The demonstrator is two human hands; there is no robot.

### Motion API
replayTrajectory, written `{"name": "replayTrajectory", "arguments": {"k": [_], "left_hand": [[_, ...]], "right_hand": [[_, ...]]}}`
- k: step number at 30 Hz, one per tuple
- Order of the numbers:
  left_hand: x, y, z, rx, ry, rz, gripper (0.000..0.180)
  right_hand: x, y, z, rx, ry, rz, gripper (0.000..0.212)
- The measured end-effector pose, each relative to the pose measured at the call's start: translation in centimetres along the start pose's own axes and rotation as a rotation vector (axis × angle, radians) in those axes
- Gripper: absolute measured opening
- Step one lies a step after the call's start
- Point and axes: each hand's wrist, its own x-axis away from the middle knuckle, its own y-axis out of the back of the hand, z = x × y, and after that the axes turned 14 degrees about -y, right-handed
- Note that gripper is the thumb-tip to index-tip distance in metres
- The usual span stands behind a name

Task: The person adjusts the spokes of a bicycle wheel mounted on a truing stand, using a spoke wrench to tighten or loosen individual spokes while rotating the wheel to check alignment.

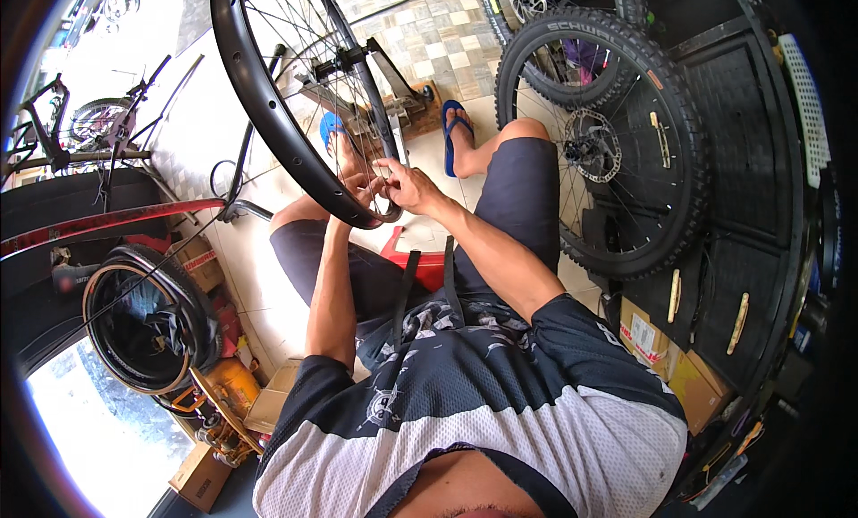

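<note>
A bare black bicycle rim (259, 98) with thin spokes stands upright in a truing stand (393, 80) in front of me. Both hands meet at the rim's lowest part. My left hand (359, 184) rests behind and against the rim, its fingers curled around the rim edge. My right hand (407, 184) pinches something small at the rim's inner side, too small to identify. I sit on a low red stool (420, 266) with my feet in blue sandals (456, 129) on the tiled floor.
A complete wheel with knobby tyre and disc rotor (601, 147) leans against black cabinet doors on the right. Tyres and a rim (147, 321) lie at lower left, with cardboard boxes (666, 362) and an orange tool. Bicycles stand at upper left.
</note>
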Motion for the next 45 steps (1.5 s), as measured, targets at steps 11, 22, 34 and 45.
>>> {"name": "replayTrajectory", "arguments": {"k": [11, 22, 34, 45], "left_hand": [[-1.2, -2.0, -1.1, -0.175, -0.044, -0.130, 0.034], [-1.1, -1.1, -0.9, 0.720, 0.232, -0.371, 0.047], [-1.5, -2.8, -0.7, 0.679, 0.173, -0.211, 0.035], [-0.2, -1.2, -3.4, 0.572, 0.102, -0.205, 0.032]], "right_hand": [[0.2, 0.4, 1.2, 0.136, 0.145, -0.239, 0.065], [-1.8, 0.3, -0.7, -0.210, 0.085, 0.183, 0.035], [-2.0, 4.1, -0.7, -0.351, -0.056, -0.038, 0.024], [-2.5, 1.2, -2.0, -0.156, -0.110, 0.105, 0.022]]}}
